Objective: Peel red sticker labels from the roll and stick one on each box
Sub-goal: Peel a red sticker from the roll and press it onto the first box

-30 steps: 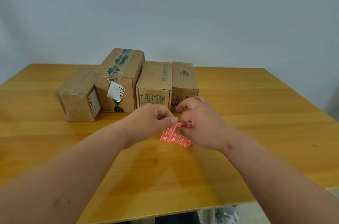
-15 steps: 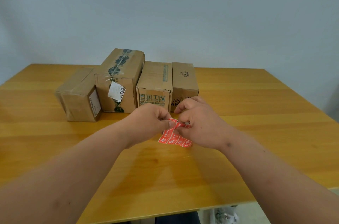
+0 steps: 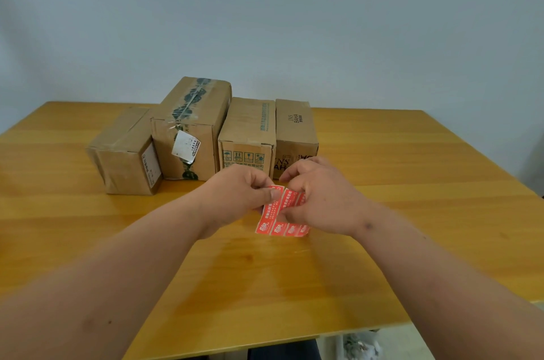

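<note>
**Holding the red label strip in front of four boxes**

Standing at the far left of your table point(image 3: 88, 242) is the low box point(image 3: 123, 159), turned at a slight angle, with a white label on its right face. Just beside it stands the tall box point(image 3: 191, 130), sealed with dark printed tape and carrying a white tag point(image 3: 185, 144) on its near face. Next comes the middle box point(image 3: 247, 133) with green handling symbols printed on its front, and touching its right side is the box marked BAHA point(image 3: 294, 127). None of the visible faces shows a red sticker.

Your left hand point(image 3: 238, 194) is in front of the middle box, thumb and curled fingers pinching the upper left corner of the red label strip point(image 3: 279, 218). The strip hangs between your hands above the table, several red labels side by side with white print. Your right hand point(image 3: 323, 197) grips the strip's right part, its fingers curled over the top edge and its thumb pressed on the front. Both forearms reach in from the near edge.
</note>
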Available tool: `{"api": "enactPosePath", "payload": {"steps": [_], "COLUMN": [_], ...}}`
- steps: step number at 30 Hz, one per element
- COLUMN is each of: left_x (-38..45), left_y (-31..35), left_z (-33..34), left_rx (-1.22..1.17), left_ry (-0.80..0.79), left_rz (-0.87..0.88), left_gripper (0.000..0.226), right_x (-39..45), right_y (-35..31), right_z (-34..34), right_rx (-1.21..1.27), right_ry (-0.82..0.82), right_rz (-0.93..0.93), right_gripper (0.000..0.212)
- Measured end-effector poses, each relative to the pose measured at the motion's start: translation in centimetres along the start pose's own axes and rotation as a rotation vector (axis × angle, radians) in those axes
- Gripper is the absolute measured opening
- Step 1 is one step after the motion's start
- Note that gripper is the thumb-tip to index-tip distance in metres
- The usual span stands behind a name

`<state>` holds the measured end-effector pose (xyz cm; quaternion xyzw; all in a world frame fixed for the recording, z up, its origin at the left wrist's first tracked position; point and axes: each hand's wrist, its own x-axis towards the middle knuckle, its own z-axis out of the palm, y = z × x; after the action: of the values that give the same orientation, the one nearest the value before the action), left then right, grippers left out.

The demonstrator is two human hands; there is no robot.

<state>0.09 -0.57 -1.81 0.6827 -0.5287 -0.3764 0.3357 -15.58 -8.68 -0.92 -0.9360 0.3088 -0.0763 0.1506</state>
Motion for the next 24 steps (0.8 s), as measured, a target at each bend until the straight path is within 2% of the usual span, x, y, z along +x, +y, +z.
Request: {"api": "enactPosePath", "payload": {"steps": [5, 10, 13, 24], "left_x": [-0.2, -0.3, -0.2, -0.2], "left_y": [-0.1, 0.0, -0.1, -0.4], "left_z": [-0.2, -0.1, -0.1, -0.2], "left_rx": [0.024, 0.048, 0.027, -0.054], "left_ry": [-0.048, -0.008, -0.003, 0.007], "left_rz": [0.022, 0.001, -0.01, -0.02], "left_gripper": [0.012, 0.012, 0.013, 0.014], "right_x": [0.2, 0.0, 0.0, -0.1], "right_y": [0.2, 0.0, 0.0, 0.1], "right_z": [0.4, 0.6, 0.8, 1.0], "right_rx": [-0.02, -0.027, -0.025, -0.047], "right_ry": [0.007, 0.025, 0.065, 0.116], "right_rz": [-0.001, -0.017, -0.045, -0.08], "right_gripper": [0.015, 0.024, 0.007, 0.008]}}
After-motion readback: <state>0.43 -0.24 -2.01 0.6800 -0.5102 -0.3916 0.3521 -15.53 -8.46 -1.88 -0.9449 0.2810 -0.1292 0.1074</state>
